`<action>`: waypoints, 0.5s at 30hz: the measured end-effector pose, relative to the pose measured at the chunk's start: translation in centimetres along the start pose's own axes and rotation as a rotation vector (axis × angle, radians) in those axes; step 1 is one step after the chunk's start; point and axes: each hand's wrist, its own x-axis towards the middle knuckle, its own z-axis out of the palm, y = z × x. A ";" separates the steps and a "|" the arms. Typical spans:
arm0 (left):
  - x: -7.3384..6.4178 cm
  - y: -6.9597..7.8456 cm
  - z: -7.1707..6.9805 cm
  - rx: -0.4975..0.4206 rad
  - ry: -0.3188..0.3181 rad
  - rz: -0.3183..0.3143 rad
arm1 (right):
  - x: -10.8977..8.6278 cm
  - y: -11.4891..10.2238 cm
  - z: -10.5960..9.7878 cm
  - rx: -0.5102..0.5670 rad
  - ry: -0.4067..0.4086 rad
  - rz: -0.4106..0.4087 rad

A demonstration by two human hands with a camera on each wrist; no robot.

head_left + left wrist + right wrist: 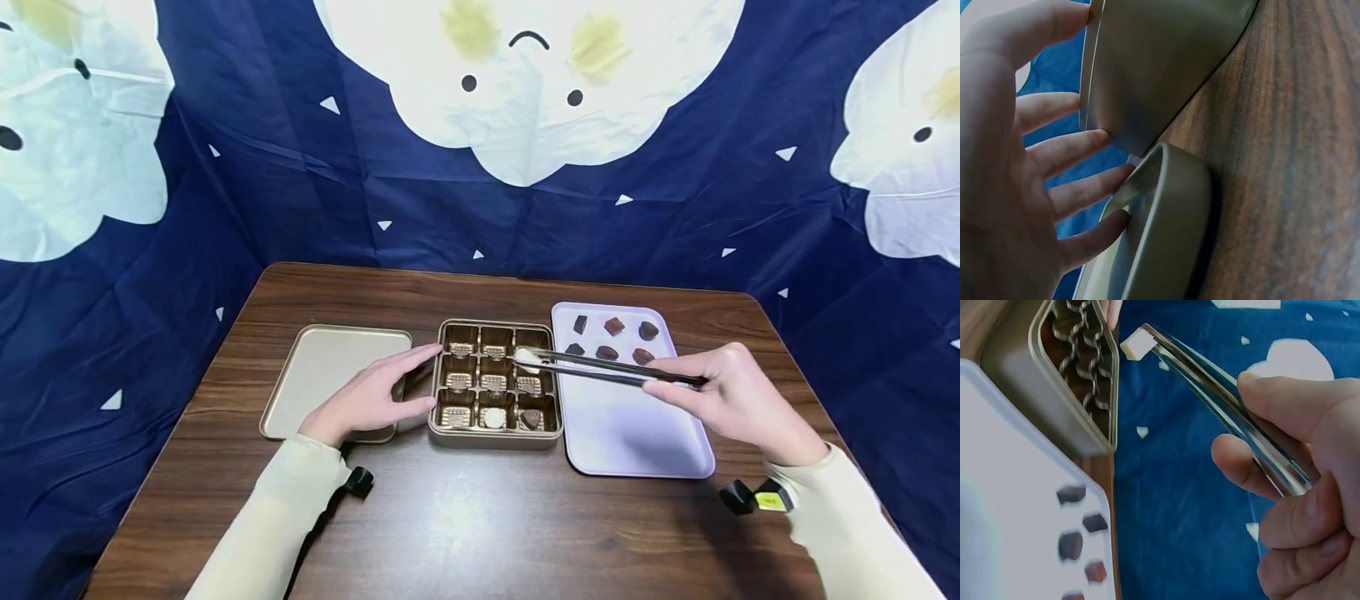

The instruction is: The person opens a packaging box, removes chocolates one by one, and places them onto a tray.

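My right hand [738,400] grips a pair of metal tongs [1254,434], thumb and forefinger on its arms. Between the serrated tips is a white chocolate [1137,345], held over the right column of the gold divided box [495,442]. In the box's front row sit a round white chocolate [493,417] in the middle and a dark brown chocolate [532,418] at the right. My left hand [367,398] is at the box's left side, its fingers extended and spread, with fingertips at the rim and wall in the left wrist view.
A lilac tray [630,433] stands right of the box, several dark and reddish-brown chocolates [615,326] at its back end. Left of the box lies a gold lid [337,367], partly behind my left hand. The wooden table [465,533] meets a blue cloth [300,192] behind.
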 end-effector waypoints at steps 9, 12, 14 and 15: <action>-0.1 -0.1 0.0 0.013 0.002 0.003 | -4.2 1.9 -1.6 -0.089 0.053 0.106; 0.0 -0.1 0.0 0.017 -0.001 0.007 | -5.4 2.6 -1.8 -0.121 0.062 0.135; 0.0 0.0 0.0 0.017 -0.002 0.008 | -6.2 3.0 -1.8 -0.129 0.066 0.148; 0.0 0.0 0.0 0.017 -0.001 0.008 | -6.5 3.2 -1.8 -0.133 0.063 0.154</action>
